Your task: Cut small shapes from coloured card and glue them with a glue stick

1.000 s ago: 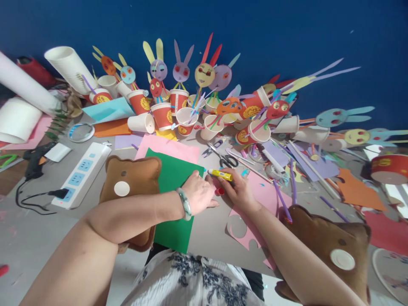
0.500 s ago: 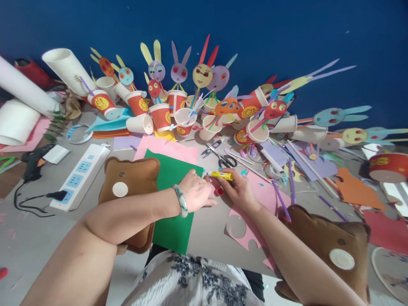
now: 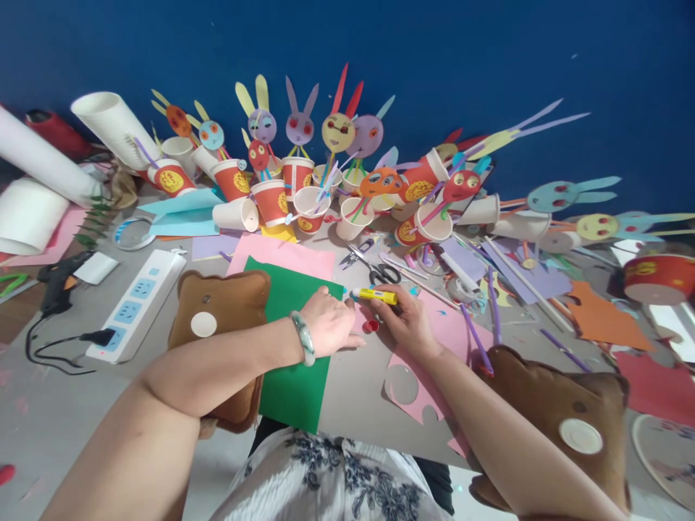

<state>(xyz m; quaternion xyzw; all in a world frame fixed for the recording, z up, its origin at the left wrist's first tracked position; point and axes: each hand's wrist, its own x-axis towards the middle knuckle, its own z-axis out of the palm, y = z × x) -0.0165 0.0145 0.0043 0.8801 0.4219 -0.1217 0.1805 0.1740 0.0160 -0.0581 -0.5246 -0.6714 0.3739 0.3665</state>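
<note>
My right hand (image 3: 410, 318) is closed around a yellow glue stick (image 3: 374, 295) lying nearly level, its tip pointing left. My left hand (image 3: 329, 322), with a jade-like bangle on the wrist, rests over the right edge of a green paper sheet (image 3: 298, 391). Its fingers are curled close to the glue stick's tip, with the thumb stretched to the right. Whatever lies beneath those fingers is hidden; a tiny blue scrap shows at their far side. Between the hands sits a small red cap (image 3: 371, 327). Pink paper with cut-out holes (image 3: 392, 391) lies beneath my right forearm.
Paper-cup figures with rabbit ears (image 3: 300, 126) line the back by the blue wall. Scissors (image 3: 383, 273) lie ahead of my hands. Brown cushions (image 3: 222, 297) flank me. At left are a power strip (image 3: 135, 304) and a black glue gun (image 3: 57, 282). Paper scraps cover the right.
The view has shifted slightly. Both hands keep almost the same place, and the glue stick stays in my right hand by my left fingers.
</note>
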